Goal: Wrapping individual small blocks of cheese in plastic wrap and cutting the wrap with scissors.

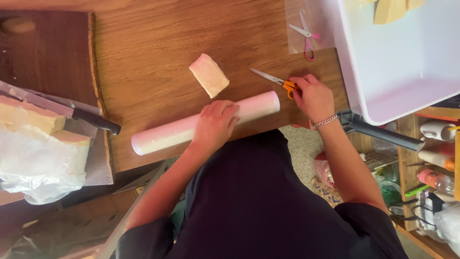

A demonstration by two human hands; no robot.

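A long white roll (163,135) lies across the near edge of the wooden table (153,48). My left hand (216,123) rests on top of the roll near its middle, fingers curled over it. My right hand (312,96) is closed on the orange handles of a pair of scissors (273,79), whose blades lie flat on the table and point left. A pale wrapped block (209,75) sits on the table just beyond the roll, untouched.
A large white tub (383,100) stands at the right. Pink-handled scissors (306,33) lie in a clear bag at the back. At the left are a knife (91,120), pale blocks (33,120) and crumpled plastic (38,168). Shelves with bottles (438,158) sit lower right.
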